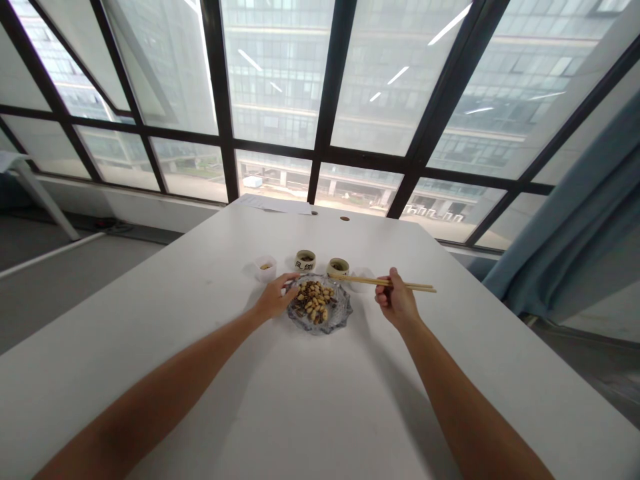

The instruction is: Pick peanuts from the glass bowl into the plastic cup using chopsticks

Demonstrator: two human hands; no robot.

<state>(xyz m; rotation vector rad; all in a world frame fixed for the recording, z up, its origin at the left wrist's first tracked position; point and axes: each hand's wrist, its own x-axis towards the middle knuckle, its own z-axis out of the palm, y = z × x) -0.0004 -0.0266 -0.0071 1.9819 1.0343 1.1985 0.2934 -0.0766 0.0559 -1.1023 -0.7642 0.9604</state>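
Note:
A clear glass plate [342, 317] with a scalloped rim holds a heap of pale nuts and dark seeds [315, 301]. My left hand [273, 299] grips the plate's left rim, thumb and fingers on the edge. In my right hand [398, 304], right of the plate, is a pair of wooden chopsticks [367, 280], closed around them. They point left, nearly level, with their tips by the front of a small ceramic cup [339, 268]; contact I cannot tell. A second ceramic cup [305, 261] with dark characters stands left of it. Both have dark contents.
A small clear plastic cup [265, 269] with a little yellowish content stands at left; another clear container [362, 280] is partly behind the chopsticks. Paper sheets [275, 204] lie at the far edge of the white table [300, 400]. Windows rise beyond; a blue curtain [565, 220] hangs right.

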